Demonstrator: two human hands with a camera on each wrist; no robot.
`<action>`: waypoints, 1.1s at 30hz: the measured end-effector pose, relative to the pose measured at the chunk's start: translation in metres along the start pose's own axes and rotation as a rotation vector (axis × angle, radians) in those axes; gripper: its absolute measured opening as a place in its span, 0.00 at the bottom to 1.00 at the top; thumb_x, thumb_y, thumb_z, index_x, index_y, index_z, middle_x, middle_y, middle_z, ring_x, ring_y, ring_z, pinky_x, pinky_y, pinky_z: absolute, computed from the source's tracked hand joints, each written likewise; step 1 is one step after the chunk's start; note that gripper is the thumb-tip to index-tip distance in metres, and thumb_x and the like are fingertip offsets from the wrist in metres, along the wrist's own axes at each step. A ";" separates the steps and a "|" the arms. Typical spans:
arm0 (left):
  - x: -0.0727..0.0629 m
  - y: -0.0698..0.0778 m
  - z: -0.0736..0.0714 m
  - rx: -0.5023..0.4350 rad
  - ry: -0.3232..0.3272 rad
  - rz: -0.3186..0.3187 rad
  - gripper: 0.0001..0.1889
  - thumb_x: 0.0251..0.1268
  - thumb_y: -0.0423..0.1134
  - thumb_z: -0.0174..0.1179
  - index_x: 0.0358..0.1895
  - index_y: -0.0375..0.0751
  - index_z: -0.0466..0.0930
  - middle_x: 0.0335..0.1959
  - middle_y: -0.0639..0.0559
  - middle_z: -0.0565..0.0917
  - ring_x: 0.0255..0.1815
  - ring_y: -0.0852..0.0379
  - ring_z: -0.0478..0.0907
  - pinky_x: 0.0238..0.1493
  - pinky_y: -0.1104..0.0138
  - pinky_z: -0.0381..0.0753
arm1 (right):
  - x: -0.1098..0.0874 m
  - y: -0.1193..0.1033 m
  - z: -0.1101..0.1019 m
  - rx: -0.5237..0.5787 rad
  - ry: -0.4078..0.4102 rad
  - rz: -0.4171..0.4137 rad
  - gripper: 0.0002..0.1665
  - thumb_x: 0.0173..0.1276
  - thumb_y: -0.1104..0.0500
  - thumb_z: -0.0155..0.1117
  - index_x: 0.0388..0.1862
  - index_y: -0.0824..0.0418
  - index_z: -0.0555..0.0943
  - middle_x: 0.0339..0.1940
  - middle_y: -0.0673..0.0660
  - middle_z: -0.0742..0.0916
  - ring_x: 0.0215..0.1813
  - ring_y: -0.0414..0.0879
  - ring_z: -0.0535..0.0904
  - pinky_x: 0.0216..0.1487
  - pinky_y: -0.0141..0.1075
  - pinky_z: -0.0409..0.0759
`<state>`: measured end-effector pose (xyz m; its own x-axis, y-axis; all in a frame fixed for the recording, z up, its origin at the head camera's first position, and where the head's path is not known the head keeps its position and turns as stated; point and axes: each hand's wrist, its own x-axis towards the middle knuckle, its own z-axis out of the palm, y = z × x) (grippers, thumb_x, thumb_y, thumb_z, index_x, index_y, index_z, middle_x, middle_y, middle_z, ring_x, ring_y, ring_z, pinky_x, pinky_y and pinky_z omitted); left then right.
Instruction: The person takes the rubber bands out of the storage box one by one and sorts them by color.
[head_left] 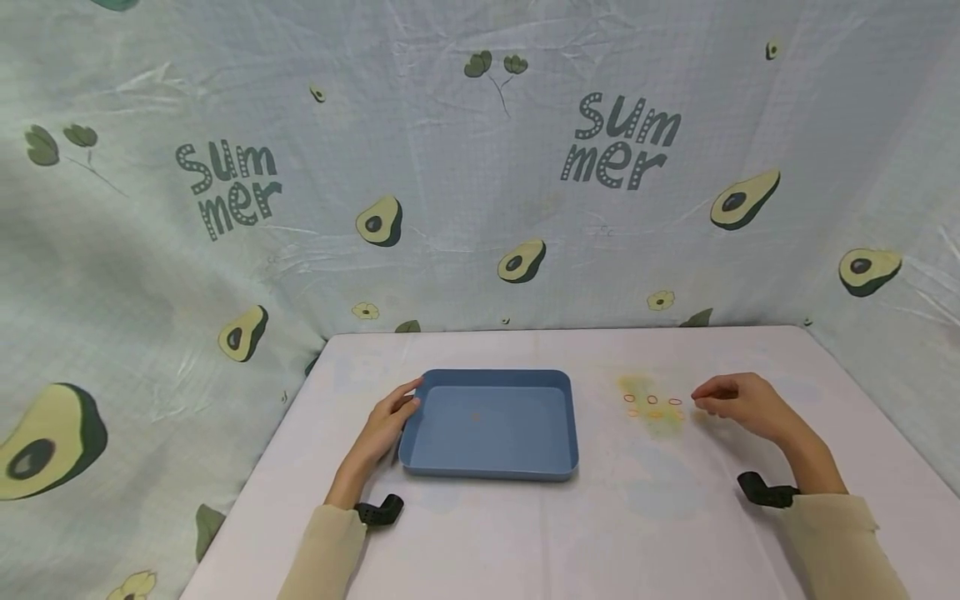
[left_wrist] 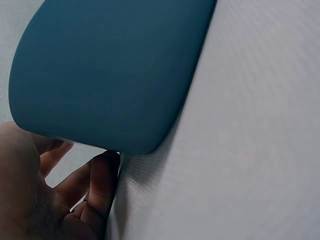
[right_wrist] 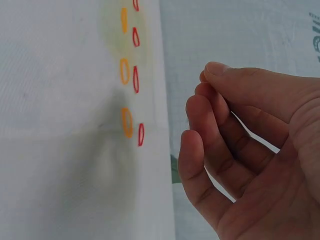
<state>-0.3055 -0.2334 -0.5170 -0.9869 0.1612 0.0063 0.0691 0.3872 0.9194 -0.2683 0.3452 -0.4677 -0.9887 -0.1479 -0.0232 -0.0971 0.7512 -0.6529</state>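
A shallow blue tray (head_left: 491, 477) lies on the table, with a tiny orange speck or ring (head_left: 476, 417) on its floor. My left hand (head_left: 382, 429) grips the tray's left wall near the far corner; in the left wrist view its bent fingers lie against the outside. To the right of the tray are thin small red rings (head_left: 652, 399) in a row, with orange rings (head_left: 655, 414) in a second row closer to me. My right hand (head_left: 753, 406) hovers by the right end of these rows. Its fingers are loosely bent, thumb tip against the index fingertip, nothing visible between them.
The table (head_left: 480, 533) has a pale cover with a yellow-green patch (head_left: 663, 427) under the rings. A hanging cloth (head_left: 450, 167) printed with avocados and lettering encloses the back and both sides. Each wrist wears a black camera mount (head_left: 767, 490).
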 end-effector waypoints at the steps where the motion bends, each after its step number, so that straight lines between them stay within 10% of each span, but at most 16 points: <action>1: 0.000 0.000 0.000 0.000 0.001 -0.002 0.25 0.84 0.45 0.51 0.79 0.57 0.66 0.81 0.46 0.65 0.82 0.40 0.62 0.78 0.42 0.64 | 0.000 -0.003 0.000 -0.004 -0.001 -0.007 0.18 0.74 0.54 0.67 0.53 0.68 0.86 0.43 0.59 0.90 0.40 0.47 0.83 0.39 0.36 0.82; 18: -0.001 -0.001 -0.001 -0.007 -0.002 -0.010 0.25 0.84 0.47 0.50 0.79 0.58 0.66 0.80 0.43 0.66 0.81 0.39 0.62 0.78 0.41 0.63 | 0.006 -0.049 0.015 -0.062 0.033 -0.155 0.11 0.72 0.58 0.69 0.47 0.64 0.89 0.40 0.55 0.92 0.38 0.40 0.82 0.35 0.33 0.79; 33: -0.002 -0.001 -0.001 0.019 0.015 0.005 0.25 0.84 0.46 0.50 0.79 0.55 0.66 0.80 0.43 0.66 0.80 0.39 0.64 0.77 0.41 0.66 | 0.050 -0.109 0.058 -0.026 -0.043 -0.297 0.08 0.71 0.60 0.69 0.44 0.63 0.89 0.38 0.52 0.91 0.37 0.41 0.83 0.37 0.33 0.82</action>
<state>-0.3034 -0.2347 -0.5175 -0.9886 0.1498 0.0166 0.0765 0.4033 0.9119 -0.3001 0.2187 -0.4411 -0.9110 -0.3902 0.1336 -0.3847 0.6875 -0.6159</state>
